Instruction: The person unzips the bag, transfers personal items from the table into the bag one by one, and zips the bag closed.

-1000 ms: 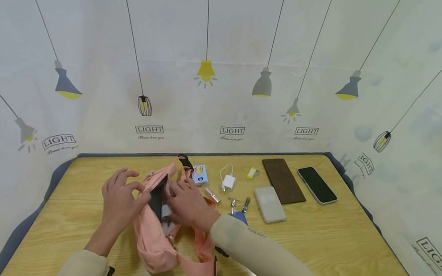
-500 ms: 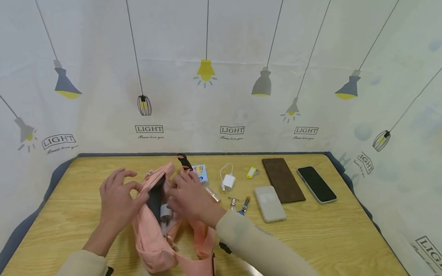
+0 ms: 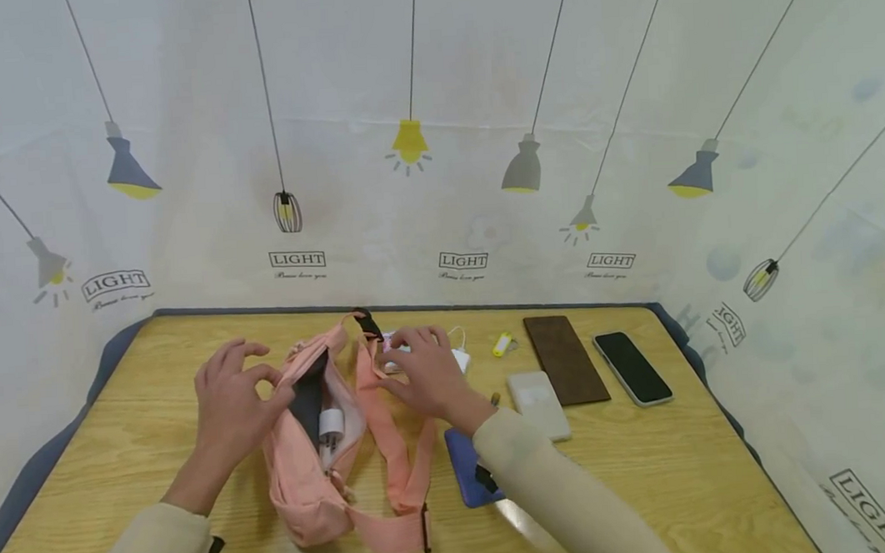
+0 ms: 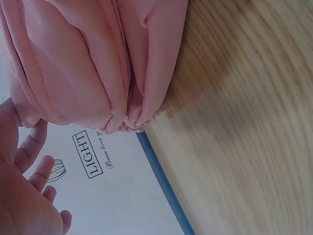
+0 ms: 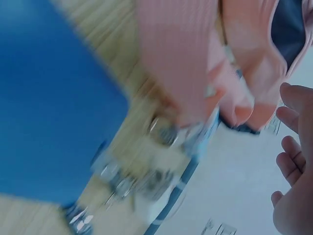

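Observation:
A pink waist bag (image 3: 299, 484) lies on the wooden table with its zip opening spread. Inside it, a white plug adapter (image 3: 332, 423) with metal prongs shows against the dark lining. My left hand (image 3: 234, 396) pinches the bag's left rim between thumb and forefinger; the left wrist view shows the pink fabric (image 4: 73, 73) at those fingers. My right hand (image 3: 432, 373) hovers to the right of the bag, over the pink strap (image 3: 392, 454) and a small box (image 3: 392, 363) partly hidden behind it. In the right wrist view its fingers (image 5: 292, 166) are loosely bent and hold nothing.
Right of the bag lie a blue flat holder (image 3: 468, 471), partly under my right forearm, a white power bank (image 3: 539, 405), a brown wallet (image 3: 567, 360), a phone (image 3: 633, 369) and a yellow key tag (image 3: 502, 344). A white charger (image 3: 462, 359) is partly covered by my hand.
My right hand has left the bag's opening and moved right, uncovering the plug adapter inside. My left hand keeps its grip on the rim. More of the blue holder shows now.

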The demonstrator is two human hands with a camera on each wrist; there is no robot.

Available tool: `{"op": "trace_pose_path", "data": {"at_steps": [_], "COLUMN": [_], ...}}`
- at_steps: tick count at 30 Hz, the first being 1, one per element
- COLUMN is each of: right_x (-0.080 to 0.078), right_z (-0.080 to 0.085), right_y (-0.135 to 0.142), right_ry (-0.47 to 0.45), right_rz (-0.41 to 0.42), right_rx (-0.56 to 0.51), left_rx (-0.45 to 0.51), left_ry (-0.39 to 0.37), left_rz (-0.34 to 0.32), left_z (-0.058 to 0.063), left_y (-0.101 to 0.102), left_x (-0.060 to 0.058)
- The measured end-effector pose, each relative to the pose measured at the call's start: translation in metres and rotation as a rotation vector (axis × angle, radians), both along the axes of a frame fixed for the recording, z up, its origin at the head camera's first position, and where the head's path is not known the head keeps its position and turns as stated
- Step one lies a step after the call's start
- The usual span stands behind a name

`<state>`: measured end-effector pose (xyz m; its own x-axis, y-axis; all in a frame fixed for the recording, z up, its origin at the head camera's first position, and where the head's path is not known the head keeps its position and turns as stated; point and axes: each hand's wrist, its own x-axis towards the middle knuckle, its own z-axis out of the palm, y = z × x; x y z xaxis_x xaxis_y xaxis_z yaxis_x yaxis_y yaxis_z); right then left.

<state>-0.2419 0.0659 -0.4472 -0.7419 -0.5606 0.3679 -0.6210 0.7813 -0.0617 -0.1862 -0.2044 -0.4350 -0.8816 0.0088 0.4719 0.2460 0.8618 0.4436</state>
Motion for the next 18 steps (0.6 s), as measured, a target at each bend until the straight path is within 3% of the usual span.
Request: {"op": "trace_pose_path", "data": {"at_steps": [5,18], "right_x": [-0.006,-0.022], "right_z": [-0.007,-0.02], "right_y": [0.025,0.079], "right_ry": [-0.019,-0.071], "right_rz": [-0.023,-0.158], "right_rx": [-0.052,0.006], "left_rx": [0.003,-0.002], "left_ry": [-0.007,-0.015], "left_rz": [-0.003,0.005], "left_z": [-0.001,-0.002], "left_y": [0.001,0.0], "left_x": [0.0,-0.001]}}
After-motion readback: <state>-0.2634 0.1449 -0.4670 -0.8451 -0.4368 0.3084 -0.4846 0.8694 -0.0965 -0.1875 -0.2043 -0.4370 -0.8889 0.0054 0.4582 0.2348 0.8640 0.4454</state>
